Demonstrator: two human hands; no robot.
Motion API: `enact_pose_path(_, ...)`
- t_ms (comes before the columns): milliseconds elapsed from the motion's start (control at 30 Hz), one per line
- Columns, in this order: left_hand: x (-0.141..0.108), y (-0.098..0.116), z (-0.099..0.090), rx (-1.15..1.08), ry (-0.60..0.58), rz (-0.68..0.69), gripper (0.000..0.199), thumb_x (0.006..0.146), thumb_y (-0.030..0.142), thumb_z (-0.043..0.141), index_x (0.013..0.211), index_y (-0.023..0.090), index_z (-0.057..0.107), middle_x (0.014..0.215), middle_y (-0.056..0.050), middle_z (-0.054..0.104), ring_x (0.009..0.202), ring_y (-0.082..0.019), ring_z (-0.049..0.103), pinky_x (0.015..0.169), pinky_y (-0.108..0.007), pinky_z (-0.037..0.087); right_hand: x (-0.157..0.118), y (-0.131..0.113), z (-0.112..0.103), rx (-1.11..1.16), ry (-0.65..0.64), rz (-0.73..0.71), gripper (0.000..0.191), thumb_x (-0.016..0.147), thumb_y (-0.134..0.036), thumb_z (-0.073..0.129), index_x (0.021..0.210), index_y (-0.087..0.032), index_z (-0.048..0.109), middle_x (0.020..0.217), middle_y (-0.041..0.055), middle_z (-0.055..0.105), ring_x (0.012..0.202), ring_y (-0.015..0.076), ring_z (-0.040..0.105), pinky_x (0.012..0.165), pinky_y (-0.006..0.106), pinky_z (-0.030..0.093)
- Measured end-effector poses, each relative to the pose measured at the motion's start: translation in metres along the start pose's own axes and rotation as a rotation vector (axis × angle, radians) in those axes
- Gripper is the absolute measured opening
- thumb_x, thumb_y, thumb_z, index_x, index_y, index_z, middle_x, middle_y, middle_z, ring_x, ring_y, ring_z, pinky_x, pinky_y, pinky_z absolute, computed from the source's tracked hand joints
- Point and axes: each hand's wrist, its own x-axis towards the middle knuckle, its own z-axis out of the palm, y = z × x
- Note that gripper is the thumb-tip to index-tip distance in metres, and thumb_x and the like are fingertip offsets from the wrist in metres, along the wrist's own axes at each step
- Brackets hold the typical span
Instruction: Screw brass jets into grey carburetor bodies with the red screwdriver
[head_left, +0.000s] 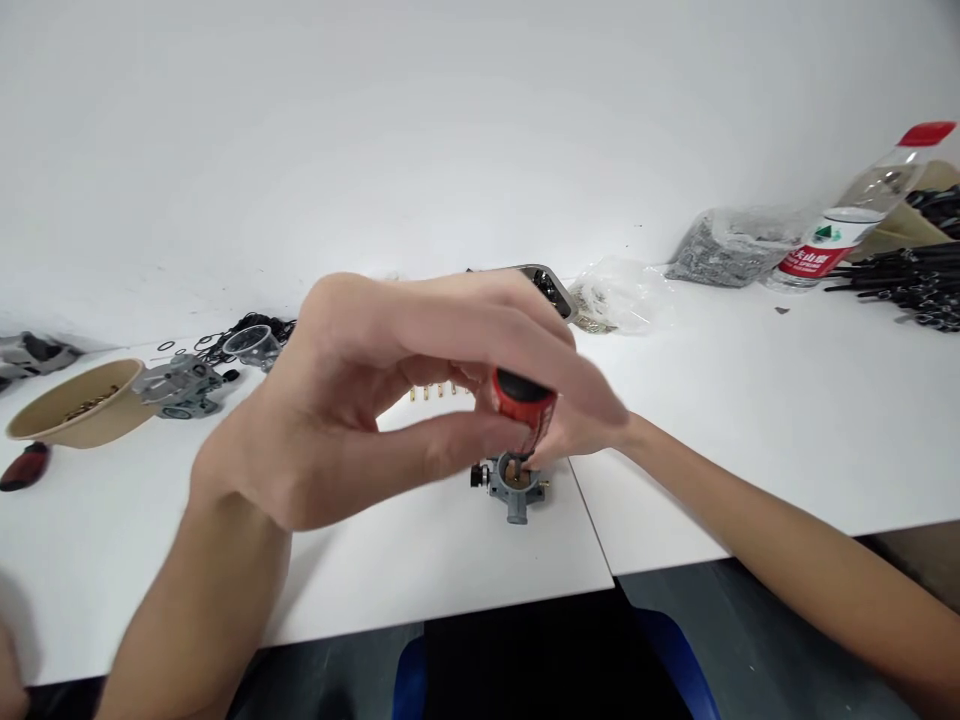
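My left hand (390, 400) is wrapped round a screwdriver (525, 405) with a red and black handle, its thumb and fingers closed at the top of the handle. The screwdriver points down into the round opening of a grey metal carburetor body (517, 505) on the white table. Behind the tool, my right hand (574, 432) reaches in from the right and is beside the carburetor body; its fingertips are hidden by the screwdriver and my left hand. A black knob sticks out on the body's left side. Several small brass parts (440, 391) stand in a row behind.
At the left are a beige bowl (112, 425) of small parts, another carburetor (184, 385), a clear cup (253, 345) and a red-black object (26, 466). Rightwards lie plastic bags (622, 290), a water bottle (832, 235) and black parts (915, 285). The table's front edge is near.
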Motion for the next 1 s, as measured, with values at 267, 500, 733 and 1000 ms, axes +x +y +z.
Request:
enact_pose_path(267,-0.012,-0.005,0.005,0.024,0.165,-0.021,0.046,0.081,0.011,0.064,0.125,0.025,0.065,0.097,-0.008,0.070,0.079,-0.024,0.069,0.051,-0.029,0.055,0.000,0.002,0.000,-0.009,0.005,-0.021,0.046,0.076,-0.020,0.073,0.120,-0.017,0.058,0.109,0.0068,0.061,0.090,0.0175,0.063,0.081,0.031,0.054)
enact_pose_path(500,-0.003,-0.010,0.002,0.058,-0.010,0.164,0.013,0.088,0.019,0.060,0.097,0.013,0.067,0.086,-0.001,0.066,0.081,-0.015,0.067,0.069,-0.028,0.058,0.002,0.007,-0.001,-0.027,0.001,-0.043,0.045,0.078,-0.018,0.072,0.121,-0.017,0.057,0.101,0.0055,0.063,0.082,0.0160,0.062,0.076,0.030,0.053)
enact_pose_path(733,-0.007,-0.005,0.008,0.007,0.133,0.046,0.025,0.083,0.004,0.064,0.107,0.010,0.066,0.096,-0.007,0.069,0.081,-0.017,0.066,0.056,-0.027,0.057,0.000,0.007,0.000,-0.061,0.026,-0.028,0.044,0.077,-0.016,0.068,0.119,-0.017,0.058,0.110,0.0066,0.060,0.080,0.0145,0.061,0.074,0.028,0.051)
enact_pose_path(1000,-0.006,-0.013,0.007,0.082,0.110,0.162,0.020,0.075,0.026,0.077,0.089,0.014,0.071,0.076,-0.001,0.066,0.063,-0.010,0.059,0.063,-0.032,0.058,0.001,0.002,0.001,0.015,-0.002,-0.009,0.041,0.079,-0.014,0.068,0.119,-0.019,0.058,0.100,0.0040,0.063,0.082,0.0166,0.064,0.071,0.027,0.053)
